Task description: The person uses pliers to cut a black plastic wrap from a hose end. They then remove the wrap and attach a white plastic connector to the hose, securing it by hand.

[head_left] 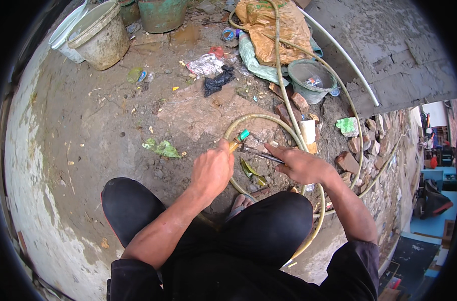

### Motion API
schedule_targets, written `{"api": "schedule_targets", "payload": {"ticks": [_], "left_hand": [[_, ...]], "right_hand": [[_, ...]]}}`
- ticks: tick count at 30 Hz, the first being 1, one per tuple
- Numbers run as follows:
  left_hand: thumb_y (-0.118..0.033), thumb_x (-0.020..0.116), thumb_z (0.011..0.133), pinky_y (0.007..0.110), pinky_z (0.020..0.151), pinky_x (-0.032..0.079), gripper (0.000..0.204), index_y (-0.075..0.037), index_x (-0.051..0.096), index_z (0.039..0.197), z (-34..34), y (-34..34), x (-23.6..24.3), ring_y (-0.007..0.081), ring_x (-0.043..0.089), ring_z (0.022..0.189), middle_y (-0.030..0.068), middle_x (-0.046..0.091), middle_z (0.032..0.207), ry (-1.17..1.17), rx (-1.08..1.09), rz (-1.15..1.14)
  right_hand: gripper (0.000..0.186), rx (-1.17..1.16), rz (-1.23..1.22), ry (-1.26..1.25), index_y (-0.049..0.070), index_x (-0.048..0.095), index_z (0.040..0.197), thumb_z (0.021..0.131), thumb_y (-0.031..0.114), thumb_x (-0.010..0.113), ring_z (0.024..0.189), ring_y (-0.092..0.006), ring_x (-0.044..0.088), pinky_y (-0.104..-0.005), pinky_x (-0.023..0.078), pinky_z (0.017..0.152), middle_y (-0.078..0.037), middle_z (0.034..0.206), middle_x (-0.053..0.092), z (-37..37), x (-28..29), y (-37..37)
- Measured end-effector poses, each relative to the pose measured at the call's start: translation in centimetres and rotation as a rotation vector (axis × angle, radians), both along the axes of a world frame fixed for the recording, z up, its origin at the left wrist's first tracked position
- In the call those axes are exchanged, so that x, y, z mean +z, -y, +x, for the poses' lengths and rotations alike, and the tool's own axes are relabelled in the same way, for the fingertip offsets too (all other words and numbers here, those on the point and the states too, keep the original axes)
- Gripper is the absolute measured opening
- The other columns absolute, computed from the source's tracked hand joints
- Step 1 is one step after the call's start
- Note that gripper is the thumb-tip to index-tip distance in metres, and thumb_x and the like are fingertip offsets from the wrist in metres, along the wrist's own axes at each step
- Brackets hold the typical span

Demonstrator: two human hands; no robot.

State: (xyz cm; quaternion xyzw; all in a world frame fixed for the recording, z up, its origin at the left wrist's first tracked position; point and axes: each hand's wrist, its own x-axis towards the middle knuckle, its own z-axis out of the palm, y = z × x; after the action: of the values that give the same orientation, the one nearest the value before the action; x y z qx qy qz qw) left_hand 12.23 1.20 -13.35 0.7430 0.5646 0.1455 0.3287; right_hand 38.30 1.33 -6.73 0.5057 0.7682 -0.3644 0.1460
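Observation:
My left hand (213,168) is closed on the end of a yellowish hose (234,145), which has a short green piece (244,134) sticking up at its tip. My right hand (304,165) holds a slim metal tool (258,152), its fingers partly extended along it. The tool's far end reaches to the hose end just below the green piece; whether it grips there is too small to tell. A loop of the same hose (258,116) lies around both hands on the muddy ground, over my sandalled foot's surroundings.
Dirty buckets (98,45) stand at back left. Sacks (268,25), a grey tub (311,80) and a white pipe (339,49) are at back right. Broken bricks (347,161), litter (217,80) and hose runs cover the right and middle ground. A pale concrete edge (37,200) is left.

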Motion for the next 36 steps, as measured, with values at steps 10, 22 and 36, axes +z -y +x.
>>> {"api": "schedule_targets", "payload": {"ticks": [10, 22, 36], "left_hand": [[-0.015, 0.064, 0.099, 0.059, 0.068, 0.057, 0.023, 0.006, 0.06, 0.109, 0.1, 0.1, -0.4, 0.0497, 0.071, 0.074, 0.0295, 0.07, 0.075, 0.023, 0.017, 0.021], [-0.019, 0.064, 0.1, 0.056, 0.069, 0.059, 0.026, 0.006, 0.063, 0.105, 0.3, 0.1, -0.1, 0.0462, 0.074, 0.076, 0.0283, 0.072, 0.077, 0.018, -0.007, -0.005], [-0.026, 0.062, 0.108, 0.024, 0.038, 0.025, 0.035, -0.013, 0.046, 0.079, -1.7, 1.7, 1.7, 0.0025, 0.032, 0.045, -0.0073, 0.039, 0.06, 0.752, -0.537, -1.564]], "right_hand": [[0.065, -0.055, -0.084, -0.069, -0.004, 0.031, 0.161, 0.105, 0.015, 0.056, 0.132, -0.0451, 0.057, -0.0497, 0.044, 0.113, -0.031, 0.145, 0.056, -0.2, 0.0, 0.1], [0.034, -0.197, -0.12, 0.068, -0.004, 0.058, 0.127, 0.103, 0.02, 0.063, 0.115, -0.045, 0.064, -0.0526, 0.048, 0.099, -0.025, 0.123, 0.064, -0.8, -0.3, 0.0], [0.023, 0.01, 1.035, 0.288, 0.004, 0.055, 0.102, 0.098, 0.024, 0.064, 0.1, -0.0341, 0.062, -0.0452, 0.048, 0.088, -0.016, 0.099, 0.06, 6.7, -4.8, -7.4]]}}
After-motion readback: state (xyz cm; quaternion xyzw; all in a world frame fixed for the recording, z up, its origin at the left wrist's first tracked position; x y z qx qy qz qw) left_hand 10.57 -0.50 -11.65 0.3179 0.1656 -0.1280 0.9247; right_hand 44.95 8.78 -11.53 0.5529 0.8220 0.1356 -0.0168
